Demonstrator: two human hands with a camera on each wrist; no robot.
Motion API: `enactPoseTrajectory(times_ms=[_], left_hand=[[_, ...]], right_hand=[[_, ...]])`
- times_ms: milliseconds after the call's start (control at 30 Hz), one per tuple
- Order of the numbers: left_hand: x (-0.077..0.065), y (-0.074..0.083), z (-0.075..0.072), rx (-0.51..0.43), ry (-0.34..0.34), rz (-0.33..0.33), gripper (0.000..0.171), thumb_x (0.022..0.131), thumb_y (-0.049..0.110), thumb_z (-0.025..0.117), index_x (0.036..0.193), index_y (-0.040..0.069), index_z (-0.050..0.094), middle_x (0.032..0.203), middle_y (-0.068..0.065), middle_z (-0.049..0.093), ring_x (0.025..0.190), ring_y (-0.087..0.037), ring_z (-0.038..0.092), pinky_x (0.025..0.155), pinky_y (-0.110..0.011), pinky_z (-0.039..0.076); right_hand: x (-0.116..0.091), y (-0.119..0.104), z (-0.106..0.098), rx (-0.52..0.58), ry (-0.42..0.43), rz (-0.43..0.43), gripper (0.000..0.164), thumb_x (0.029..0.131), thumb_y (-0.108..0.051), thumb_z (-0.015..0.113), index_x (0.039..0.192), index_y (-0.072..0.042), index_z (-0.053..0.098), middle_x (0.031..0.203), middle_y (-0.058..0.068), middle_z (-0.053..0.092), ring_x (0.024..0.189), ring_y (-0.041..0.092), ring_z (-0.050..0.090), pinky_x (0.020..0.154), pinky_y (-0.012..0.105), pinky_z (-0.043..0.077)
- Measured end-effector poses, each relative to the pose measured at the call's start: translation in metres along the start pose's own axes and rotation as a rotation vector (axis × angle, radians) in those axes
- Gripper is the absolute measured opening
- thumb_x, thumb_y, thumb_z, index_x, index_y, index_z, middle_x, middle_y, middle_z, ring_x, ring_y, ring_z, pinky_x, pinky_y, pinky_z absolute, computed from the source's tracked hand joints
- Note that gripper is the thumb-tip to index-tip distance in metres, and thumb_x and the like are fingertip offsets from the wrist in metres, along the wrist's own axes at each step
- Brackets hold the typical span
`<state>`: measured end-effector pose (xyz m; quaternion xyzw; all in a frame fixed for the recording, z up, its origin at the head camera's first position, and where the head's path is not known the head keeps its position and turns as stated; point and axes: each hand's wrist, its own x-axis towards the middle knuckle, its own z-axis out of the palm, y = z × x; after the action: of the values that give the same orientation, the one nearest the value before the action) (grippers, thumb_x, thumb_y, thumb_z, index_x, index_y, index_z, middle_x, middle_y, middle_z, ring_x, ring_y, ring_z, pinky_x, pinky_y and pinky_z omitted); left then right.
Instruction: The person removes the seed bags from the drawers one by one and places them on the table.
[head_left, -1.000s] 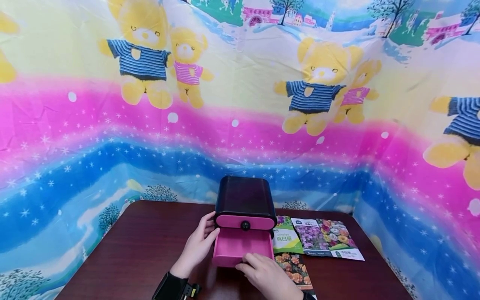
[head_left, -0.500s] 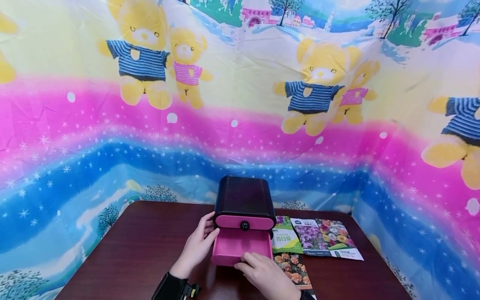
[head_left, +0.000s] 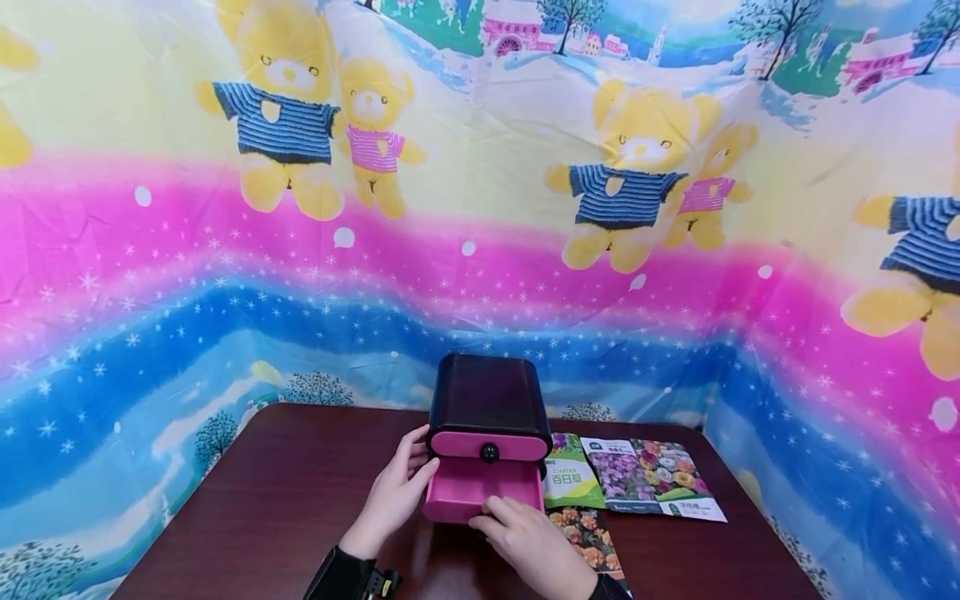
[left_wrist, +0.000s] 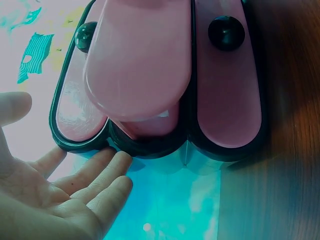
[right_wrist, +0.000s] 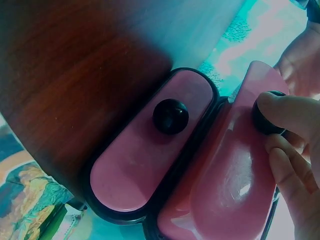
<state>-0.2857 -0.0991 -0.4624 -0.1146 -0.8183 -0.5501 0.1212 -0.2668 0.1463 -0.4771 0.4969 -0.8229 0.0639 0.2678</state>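
Note:
A small black drawer cabinet (head_left: 491, 392) with pink drawer fronts and round black knobs stands on the table. Its middle drawer (head_left: 450, 508) is pulled partway out; no contents show in the part I can see. My right hand (head_left: 536, 542) pinches the black knob (right_wrist: 265, 117) of that drawer between thumb and fingers. On the cabinet's left side, my left hand (head_left: 393, 492) rests with its fingers extended, the fingertips touching the black casing in the left wrist view. The bottom drawer (right_wrist: 150, 145) is closed, and so is the top drawer (head_left: 457, 443).
Several flower seed packets lie right of the cabinet: a green and white one (head_left: 573, 479), a purple-flowered one (head_left: 622, 475), one with mixed blooms (head_left: 678, 475) and an orange-flowered one (head_left: 588, 537). A printed cloth (head_left: 480, 275) hangs behind the dark wooden table (head_left: 277, 492).
The middle drawer has slid slightly inward, towards the cabinet, with my right hand moving along at its knob. My left hand keeps its place on the cabinet's side.

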Motion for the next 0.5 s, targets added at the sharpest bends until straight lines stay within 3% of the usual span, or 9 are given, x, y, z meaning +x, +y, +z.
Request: enactPoseTrajectory(times_ms=[67, 133, 300, 367, 500], left_hand=[[0.001, -0.001, 0.0, 0.003, -0.002, -0.006, 0.053, 0.104, 0.027, 0.061, 0.152, 0.017, 0.043, 0.136, -0.016, 0.059, 0.123, -0.034, 0.061, 0.103, -0.055, 0.049], [0.001, -0.001, -0.001, 0.006, -0.001, -0.01, 0.053, 0.104, 0.027, 0.061, 0.153, 0.018, 0.042, 0.137, -0.016, 0.059, 0.124, -0.034, 0.06, 0.103, -0.055, 0.049], [0.002, -0.001, -0.001, 0.008, 0.001, -0.012, 0.053, 0.104, 0.027, 0.061, 0.153, 0.018, 0.042, 0.137, -0.016, 0.059, 0.124, -0.034, 0.06, 0.102, -0.055, 0.05], [0.002, -0.001, -0.001, 0.006, 0.0, -0.014, 0.053, 0.104, 0.027, 0.061, 0.153, 0.018, 0.042, 0.138, -0.016, 0.059, 0.125, -0.034, 0.06, 0.102, -0.055, 0.049], [0.002, -0.001, 0.0, 0.008, -0.002, -0.021, 0.054, 0.103, 0.028, 0.061, 0.153, 0.019, 0.042, 0.138, -0.016, 0.059, 0.125, -0.035, 0.059, 0.103, -0.055, 0.049]], right_hand=[[0.002, 0.003, 0.002, -0.008, 0.017, -0.001, 0.028, 0.089, -0.01, 0.079, 0.115, -0.019, 0.073, 0.099, -0.009, 0.053, 0.078, 0.002, 0.048, 0.065, 0.011, 0.037], [0.005, 0.006, 0.005, -0.014, 0.038, -0.006, 0.019, 0.094, -0.014, 0.074, 0.113, -0.019, 0.074, 0.099, -0.009, 0.053, 0.078, 0.003, 0.049, 0.065, 0.011, 0.039], [0.01, 0.013, 0.008, -0.022, 0.051, 0.009, 0.02, 0.092, -0.013, 0.077, 0.111, -0.018, 0.074, 0.1, -0.009, 0.055, 0.081, 0.004, 0.052, 0.068, 0.013, 0.042], [0.011, 0.015, 0.008, -0.018, 0.043, 0.02, 0.029, 0.085, -0.009, 0.083, 0.111, -0.017, 0.074, 0.1, -0.009, 0.055, 0.081, 0.004, 0.052, 0.068, 0.013, 0.041], [0.012, 0.019, 0.01, -0.024, 0.041, 0.032, 0.029, 0.084, -0.008, 0.083, 0.111, -0.016, 0.074, 0.1, -0.008, 0.055, 0.08, 0.004, 0.052, 0.067, 0.013, 0.042]])
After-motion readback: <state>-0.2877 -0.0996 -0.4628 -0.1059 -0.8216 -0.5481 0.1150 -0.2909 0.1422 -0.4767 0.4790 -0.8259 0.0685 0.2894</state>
